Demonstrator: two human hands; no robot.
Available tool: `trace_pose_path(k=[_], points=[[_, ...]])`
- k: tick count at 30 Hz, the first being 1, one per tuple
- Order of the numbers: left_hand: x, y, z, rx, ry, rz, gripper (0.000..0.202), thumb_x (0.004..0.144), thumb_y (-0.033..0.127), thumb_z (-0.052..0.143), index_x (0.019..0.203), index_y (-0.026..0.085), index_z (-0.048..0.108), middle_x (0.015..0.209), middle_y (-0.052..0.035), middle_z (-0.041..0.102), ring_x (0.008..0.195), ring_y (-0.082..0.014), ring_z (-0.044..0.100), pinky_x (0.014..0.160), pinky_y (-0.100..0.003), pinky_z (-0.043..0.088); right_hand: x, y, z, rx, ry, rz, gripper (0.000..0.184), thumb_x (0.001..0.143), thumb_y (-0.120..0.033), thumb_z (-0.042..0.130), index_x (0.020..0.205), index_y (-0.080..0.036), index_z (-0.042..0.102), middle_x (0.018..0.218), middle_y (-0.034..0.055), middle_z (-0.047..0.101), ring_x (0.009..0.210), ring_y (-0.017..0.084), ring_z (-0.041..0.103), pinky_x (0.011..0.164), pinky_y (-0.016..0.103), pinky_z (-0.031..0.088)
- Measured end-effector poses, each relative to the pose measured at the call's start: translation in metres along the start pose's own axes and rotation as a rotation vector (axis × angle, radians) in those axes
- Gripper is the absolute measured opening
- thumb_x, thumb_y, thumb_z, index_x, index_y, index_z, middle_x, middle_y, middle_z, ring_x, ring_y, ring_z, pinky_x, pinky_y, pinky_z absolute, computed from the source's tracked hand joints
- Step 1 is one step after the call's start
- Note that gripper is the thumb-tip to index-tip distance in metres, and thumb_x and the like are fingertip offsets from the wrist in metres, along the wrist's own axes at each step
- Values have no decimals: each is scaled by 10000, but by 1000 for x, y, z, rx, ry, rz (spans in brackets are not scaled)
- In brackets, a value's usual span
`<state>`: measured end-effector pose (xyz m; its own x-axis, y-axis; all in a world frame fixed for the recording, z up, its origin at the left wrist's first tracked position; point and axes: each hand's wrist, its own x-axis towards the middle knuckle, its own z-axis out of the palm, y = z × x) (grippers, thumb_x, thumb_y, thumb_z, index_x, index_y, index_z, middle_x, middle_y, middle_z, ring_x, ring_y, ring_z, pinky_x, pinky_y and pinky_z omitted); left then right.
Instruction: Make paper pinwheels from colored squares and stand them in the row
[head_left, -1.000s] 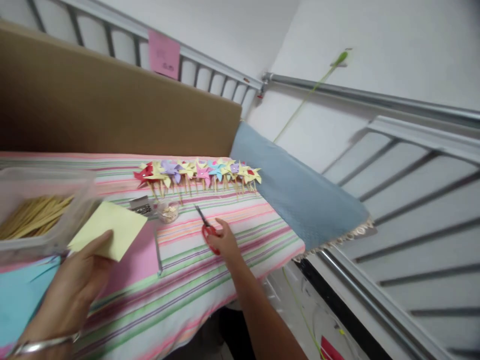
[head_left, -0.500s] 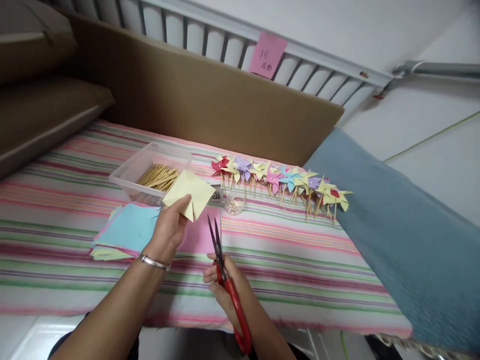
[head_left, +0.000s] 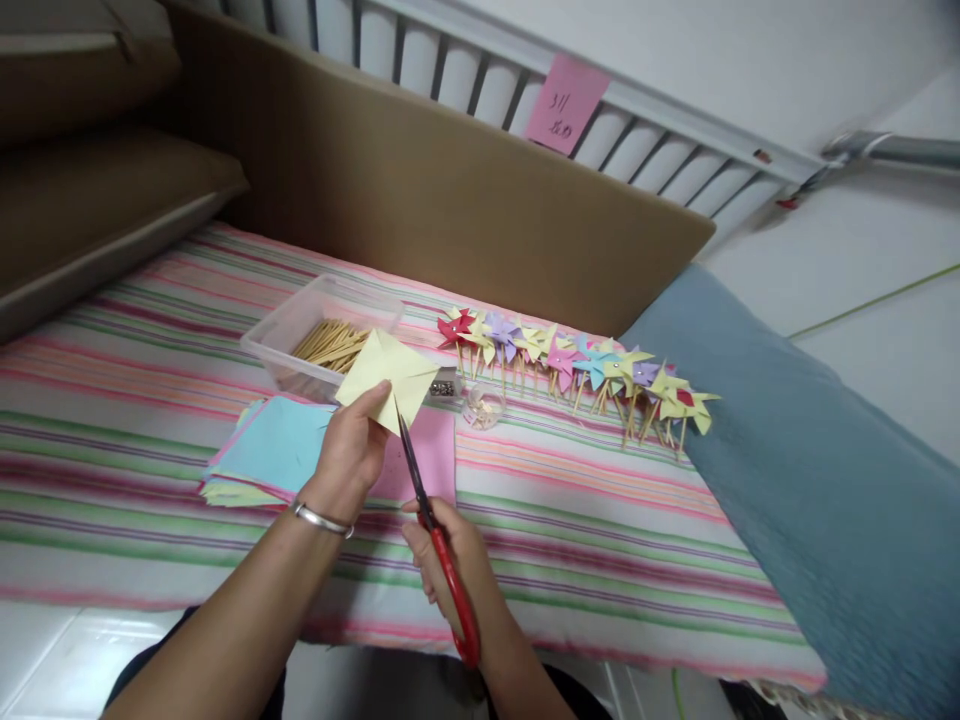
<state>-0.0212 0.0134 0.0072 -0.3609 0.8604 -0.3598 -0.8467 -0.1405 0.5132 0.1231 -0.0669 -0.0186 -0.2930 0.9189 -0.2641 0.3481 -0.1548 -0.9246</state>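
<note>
Left hand point(head_left: 352, 450): pinching yellow paper square point(head_left: 386, 378), held up above striped cloth point(head_left: 600, 500), in front of clear tub point(head_left: 279, 340) of wooden sticks point(head_left: 330, 345).
Right hand point(head_left: 450, 560): closed round red-handled scissors point(head_left: 435, 530); blades look together, tips at the square's bottom corner.
Nearby: coloured paper stack point(head_left: 270, 455) under left hand; pinwheel row point(head_left: 577, 360) to the right.
</note>
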Motion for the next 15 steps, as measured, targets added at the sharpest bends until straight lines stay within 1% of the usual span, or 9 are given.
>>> trace_pose_path(k=[5,9,13,15], points=[[-2,1,1,-15,11,-36,203,648,67,725,840,121,687,984,-80,733,832,-182,683,750,-278,536,4,-1,2,22,26,-34,381,781,-487,593,967,-157,636,502,-58,444,388,65,352,362,182,281],[-3,0,2,-21,34,-42,202,644,56,722,833,115,685,951,-78,736,810,-177,683,736,-274,532,8,0,2,17,39,-51,363,770,-477,606,948,-163,639,512,-55,445,396,65,355,362,177,284],[-4,-2,1,-31,20,-47,208,663,43,706,861,103,690,884,-61,740,768,-152,676,721,-249,525,12,1,0,-15,41,-79,368,762,-478,611,952,-164,641,521,-50,448,425,76,371,383,183,308],[-4,-4,0,-25,13,-54,214,672,42,700,879,95,692,851,-58,740,758,-151,674,723,-252,526,14,2,-1,-33,47,-91,372,756,-477,614,952,-162,643,528,-47,448,445,85,385,399,190,324]])
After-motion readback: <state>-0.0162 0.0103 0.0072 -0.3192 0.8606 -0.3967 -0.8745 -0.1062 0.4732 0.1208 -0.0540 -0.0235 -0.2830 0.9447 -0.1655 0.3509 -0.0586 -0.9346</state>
